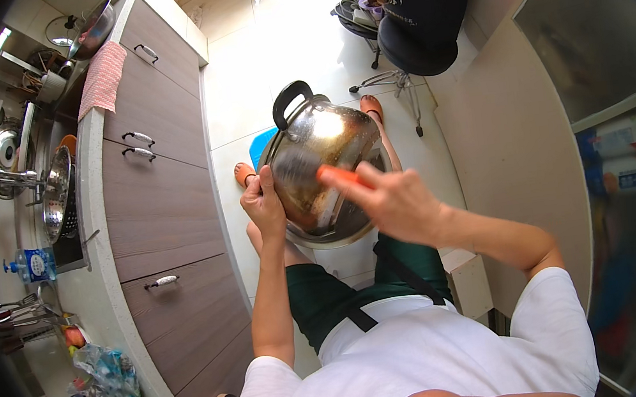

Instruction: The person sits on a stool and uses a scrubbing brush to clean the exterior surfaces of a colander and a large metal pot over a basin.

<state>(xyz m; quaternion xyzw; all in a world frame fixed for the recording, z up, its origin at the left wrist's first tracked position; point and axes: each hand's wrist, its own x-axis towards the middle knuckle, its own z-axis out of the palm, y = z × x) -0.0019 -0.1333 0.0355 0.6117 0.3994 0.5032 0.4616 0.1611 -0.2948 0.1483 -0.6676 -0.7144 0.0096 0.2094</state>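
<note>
A large stainless steel pot (340,137) with a black loop handle (290,98) is tilted in front of me, its stained outer side facing up. Brown marks and water drops show on the metal. My left hand (264,201) grips the pot's rim at the left, thumb up. In my right hand (400,198) is a scrubbing brush with an orange handle (345,175); its dark, blurred head (294,167) lies over the pot's side. What the pot rests on is mostly hidden, with part of a blue plastic thing (263,144) showing behind it.
Left runs a counter with drawers (166,210), a pink cloth (102,79), a sink with a steel colander (58,193) and a soap bottle (36,264). A black stool (421,48) stands ahead right. A glass-doored cabinet (620,164) is at the right, a small box (468,281) beside my thigh.
</note>
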